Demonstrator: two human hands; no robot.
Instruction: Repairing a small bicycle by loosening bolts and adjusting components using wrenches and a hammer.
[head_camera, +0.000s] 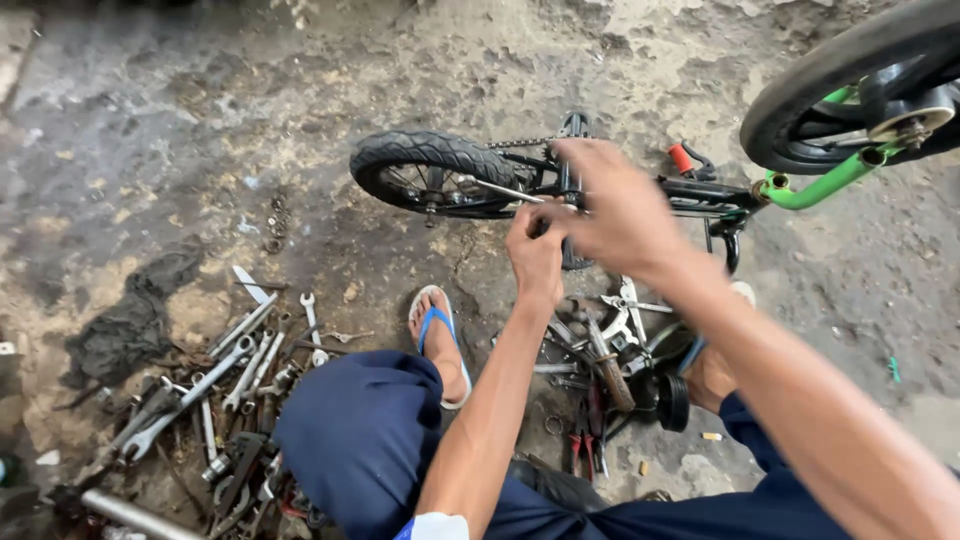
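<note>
Small bicycle lies on its side. Both hands, left hand and right hand, pinch a thin rod near the chain. Risk: a slip catches fingers at the chain.

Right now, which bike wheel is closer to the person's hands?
The small black wheel on the left, just beside both hands. The bigger wheel on the green fork sits off at the top right corner.

Our right hand hides the crank of the small bicycle. The green-forked wheel is cut off at the right edge. What our left hand grips we cannot tell.
</note>
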